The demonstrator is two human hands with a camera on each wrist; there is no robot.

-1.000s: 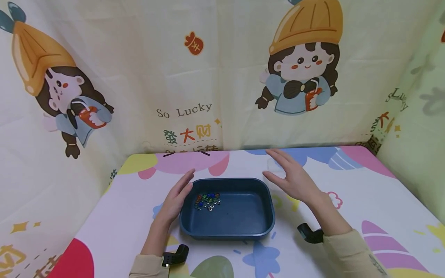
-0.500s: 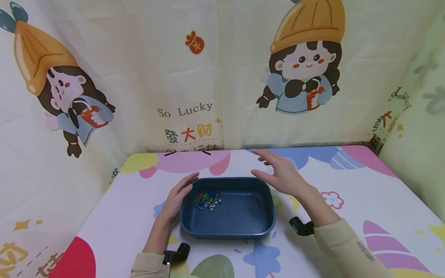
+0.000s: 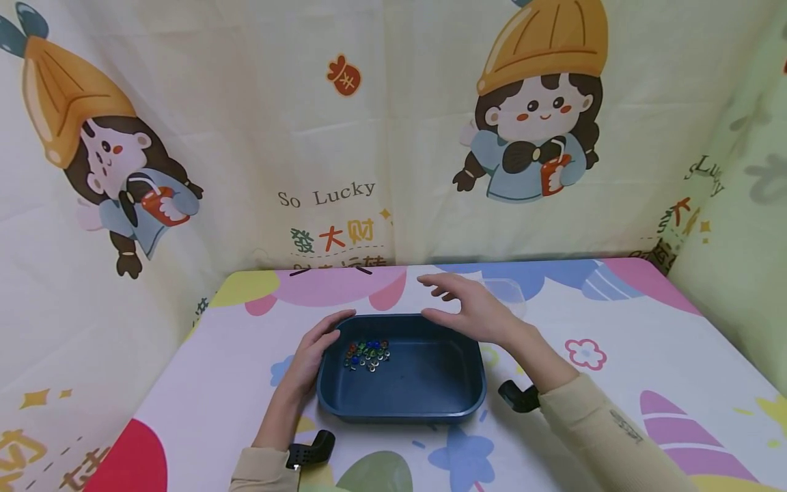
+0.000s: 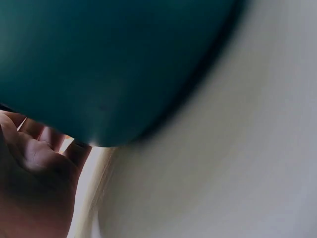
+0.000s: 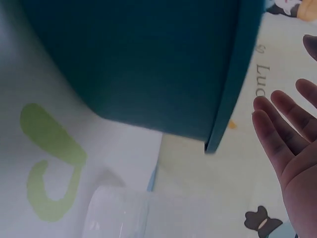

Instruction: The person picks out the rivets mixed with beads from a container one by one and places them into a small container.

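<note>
Small beads (image 3: 367, 354) sit clustered in the left half of a dark blue rectangular tray (image 3: 424, 383), a hand at each side.
Beads: blue, green, orange and clear, loose on tray floor; exact shape too small to tell. Left hand (image 3: 310, 355) rests against tray's left outer side near far corner, fingers extended, not gripping. Right hand (image 3: 476, 314) hovers over tray's far right corner, fingers spread and relaxed, holding nothing. Clear plastic container (image 3: 504, 290) beyond tray, off its far right corner. Black wrist cameras (image 3: 312, 449) on both wrists, near side of tray; beige sleeves (image 3: 267, 470). Patterned tabletop (image 3: 209, 383) under tray; cartoon-print cloth (image 3: 424, 102) behind it, reading "So Lucky".
</note>
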